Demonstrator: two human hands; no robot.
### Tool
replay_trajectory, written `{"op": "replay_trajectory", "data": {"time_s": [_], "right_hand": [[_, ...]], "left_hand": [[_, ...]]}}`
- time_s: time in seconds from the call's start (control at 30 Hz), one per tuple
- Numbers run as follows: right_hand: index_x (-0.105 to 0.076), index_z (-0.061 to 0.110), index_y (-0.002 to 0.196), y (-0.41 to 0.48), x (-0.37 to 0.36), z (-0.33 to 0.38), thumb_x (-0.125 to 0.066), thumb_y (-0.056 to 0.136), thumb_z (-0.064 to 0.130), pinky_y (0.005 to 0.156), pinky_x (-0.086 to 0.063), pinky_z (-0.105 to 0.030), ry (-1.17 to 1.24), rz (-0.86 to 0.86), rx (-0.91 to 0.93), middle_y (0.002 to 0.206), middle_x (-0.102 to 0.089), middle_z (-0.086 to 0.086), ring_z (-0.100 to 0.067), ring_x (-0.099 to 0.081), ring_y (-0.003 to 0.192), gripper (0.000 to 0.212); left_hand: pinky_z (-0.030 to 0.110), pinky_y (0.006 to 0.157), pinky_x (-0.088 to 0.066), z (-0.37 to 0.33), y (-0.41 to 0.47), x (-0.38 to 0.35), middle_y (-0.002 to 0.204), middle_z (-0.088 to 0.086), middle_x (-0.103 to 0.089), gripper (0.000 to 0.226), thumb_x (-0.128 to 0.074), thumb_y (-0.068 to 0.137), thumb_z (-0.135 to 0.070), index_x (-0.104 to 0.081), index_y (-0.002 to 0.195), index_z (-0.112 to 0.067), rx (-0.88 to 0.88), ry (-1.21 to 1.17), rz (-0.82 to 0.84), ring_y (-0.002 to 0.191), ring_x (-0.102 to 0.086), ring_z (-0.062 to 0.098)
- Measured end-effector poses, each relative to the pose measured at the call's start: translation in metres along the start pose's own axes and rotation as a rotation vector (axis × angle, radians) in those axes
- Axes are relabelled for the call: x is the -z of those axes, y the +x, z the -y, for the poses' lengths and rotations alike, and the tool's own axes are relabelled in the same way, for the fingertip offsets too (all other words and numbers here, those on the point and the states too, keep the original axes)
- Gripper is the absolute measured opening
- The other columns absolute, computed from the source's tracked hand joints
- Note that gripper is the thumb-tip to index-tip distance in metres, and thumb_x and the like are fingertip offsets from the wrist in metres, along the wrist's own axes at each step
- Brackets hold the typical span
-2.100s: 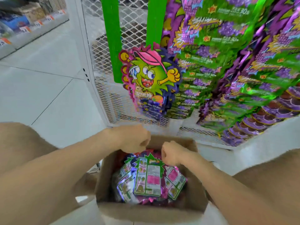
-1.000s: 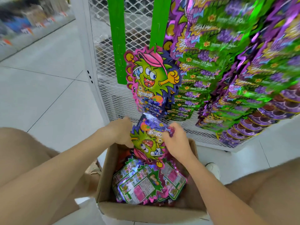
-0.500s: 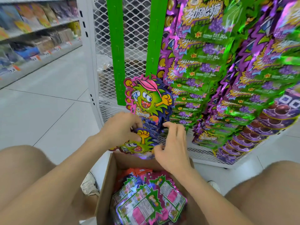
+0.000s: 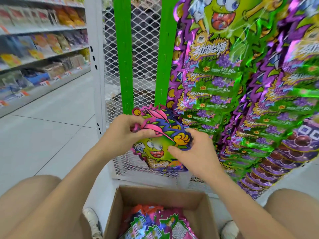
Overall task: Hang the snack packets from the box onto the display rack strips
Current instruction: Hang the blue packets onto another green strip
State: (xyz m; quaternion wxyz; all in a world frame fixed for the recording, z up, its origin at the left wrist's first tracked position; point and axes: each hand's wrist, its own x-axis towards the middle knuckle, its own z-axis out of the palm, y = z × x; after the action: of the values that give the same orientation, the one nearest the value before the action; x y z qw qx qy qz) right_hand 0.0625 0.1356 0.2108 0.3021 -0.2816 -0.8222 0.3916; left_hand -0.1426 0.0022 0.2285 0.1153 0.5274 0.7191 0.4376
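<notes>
Packet (image 4: 159,149), a die-cut pouch printed with a green cartoon face and pink cap, is held up in front of the white mesh rack (image 4: 141,54), just below the lower ends of two green strips (image 4: 123,54). The left hand (image 4: 124,131) is closed on the packet's upper left edge, with the thumb laid across the pink cap. The right hand (image 4: 193,152) is gripping the packet's right side, with the thumb pressed on the printed face and the fingers curled behind the yellow fist. A second packet (image 4: 151,111) of the same design is seen directly behind the held one, at the foot of the right strip (image 4: 165,54); whether the held packet is already hooked cannot be told. Both strips are otherwise bare above this point, with small slots visible along their length. To the right, the rack is densely hung with overlapping purple-and-green packets (image 4: 224,83). Below the hands, an open cardboard box (image 4: 160,194) is set on the tiled floor (image 4: 43,135) between the person's knees, and more packets (image 4: 160,225) are lying in it, mostly back side up. A white shoe (image 4: 91,219) is seen beside the box's left wall. Store shelves (image 4: 43,49) of blurred goods are seen at far left.
</notes>
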Motion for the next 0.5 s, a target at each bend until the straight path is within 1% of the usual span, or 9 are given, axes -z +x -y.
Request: {"op": "replay_trajectory", "data": {"time_s": [0.07, 0.13, 0.17, 0.2, 0.27, 0.33, 0.37, 0.43, 0.5], "right_hand": [[-0.074, 0.034, 0.089, 0.007, 0.007, 0.011, -0.083, 0.069, 0.052, 0.081, -0.059, -0.038, -0.126, -0.07, 0.087, 0.079, -0.074, 0.021, 0.002, -0.07, 0.077, 0.028], [-0.075, 0.035, 0.096, 0.016, 0.011, 0.022, -0.08, 0.079, 0.052, 0.084, -0.059, -0.037, -0.22, -0.095, 0.184, 0.086, -0.075, 0.021, 0.002, -0.071, 0.085, 0.024], [-0.075, 0.033, 0.099, 0.022, 0.012, 0.026, -0.076, 0.086, 0.048, 0.083, -0.058, -0.038, -0.286, -0.104, 0.212, 0.089, -0.076, 0.018, -0.005, -0.072, 0.087, 0.02], [-0.073, 0.032, 0.1, 0.028, 0.013, 0.029, -0.072, 0.09, 0.045, 0.081, -0.057, -0.04, -0.367, -0.124, 0.227, 0.091, -0.076, 0.014, -0.014, -0.072, 0.089, 0.016], [-0.073, 0.029, 0.1, 0.041, 0.016, 0.034, -0.07, 0.094, 0.038, 0.079, -0.056, -0.042, -0.481, -0.177, 0.216, 0.092, -0.076, 0.008, -0.027, -0.069, 0.092, 0.012], [-0.074, 0.026, 0.104, 0.054, 0.02, 0.038, -0.07, 0.094, 0.031, 0.082, -0.056, -0.043, -0.45, -0.22, 0.205, 0.095, -0.077, 0.006, -0.029, -0.069, 0.095, 0.012], [-0.073, 0.026, 0.107, 0.059, 0.022, 0.042, -0.07, 0.094, 0.028, 0.083, -0.055, -0.042, -0.43, -0.233, 0.209, 0.096, -0.077, 0.005, -0.029, -0.07, 0.095, 0.013], [-0.068, 0.025, 0.114, 0.069, 0.023, 0.047, -0.066, 0.096, 0.025, 0.082, -0.051, -0.041, -0.43, -0.253, 0.242, 0.097, -0.075, 0.002, -0.03, -0.068, 0.092, 0.018], [-0.063, 0.023, 0.119, 0.075, 0.02, 0.05, -0.063, 0.095, 0.023, 0.081, -0.047, -0.042, -0.455, -0.297, 0.315, 0.095, -0.073, 0.0, -0.031, -0.064, 0.089, 0.023]], "left_hand": [[0.035, 0.061, -0.044, -0.006, 0.007, 0.0, 0.067, 0.003, -0.061, 0.036, -0.083, 0.079, -0.056, -0.08, 0.083, -0.02, -0.05, 0.096, 0.0, 0.061, -0.049, 0.015], [0.026, 0.056, -0.035, -0.014, 0.017, -0.001, 0.063, -0.002, -0.058, 0.029, -0.084, 0.077, -0.052, -0.081, 0.082, -0.023, -0.089, 0.152, -0.033, 0.058, -0.044, 0.009], [0.027, 0.058, -0.04, -0.019, 0.022, -0.001, 0.065, -0.003, -0.063, 0.028, -0.085, 0.077, -0.051, -0.081, 0.085, -0.024, -0.093, 0.127, -0.052, 0.059, -0.05, 0.009], [0.029, 0.064, -0.048, -0.022, 0.027, -0.002, 0.073, -0.005, -0.07, 0.027, -0.088, 0.078, -0.048, -0.081, 0.091, -0.026, -0.094, 0.076, -0.075, 0.066, -0.06, 0.009], [0.027, 0.09, -0.054, -0.026, 0.038, -0.003, 0.106, -0.013, -0.075, 0.035, -0.088, 0.085, -0.033, -0.073, 0.117, -0.03, -0.079, 0.031, -0.148, 0.1, -0.069, 0.004], [0.027, 0.11, -0.044, -0.03, 0.051, -0.004, 0.135, -0.018, -0.063, 0.054, -0.073, 0.09, -0.017, -0.057, 0.14, -0.03, -0.019, -0.029, -0.157, 0.126, -0.056, -0.005], [0.028, 0.112, -0.041, -0.034, 0.057, -0.005, 0.139, -0.019, -0.058, 0.058, -0.064, 0.089, -0.015, -0.052, 0.143, -0.029, 0.014, -0.093, -0.147, 0.129, -0.051, -0.009], [0.025, 0.106, -0.044, -0.036, 0.069, -0.006, 0.132, -0.019, -0.06, 0.058, -0.054, 0.082, -0.016, -0.052, 0.138, -0.028, 0.063, -0.196, -0.17, 0.119, -0.053, -0.014], [0.014, 0.091, -0.045, -0.039, 0.077, -0.006, 0.117, -0.017, -0.068, 0.044, -0.052, 0.085, -0.012, -0.062, 0.126, -0.024, 0.095, -0.251, -0.202, 0.1, -0.06, -0.012]]}}
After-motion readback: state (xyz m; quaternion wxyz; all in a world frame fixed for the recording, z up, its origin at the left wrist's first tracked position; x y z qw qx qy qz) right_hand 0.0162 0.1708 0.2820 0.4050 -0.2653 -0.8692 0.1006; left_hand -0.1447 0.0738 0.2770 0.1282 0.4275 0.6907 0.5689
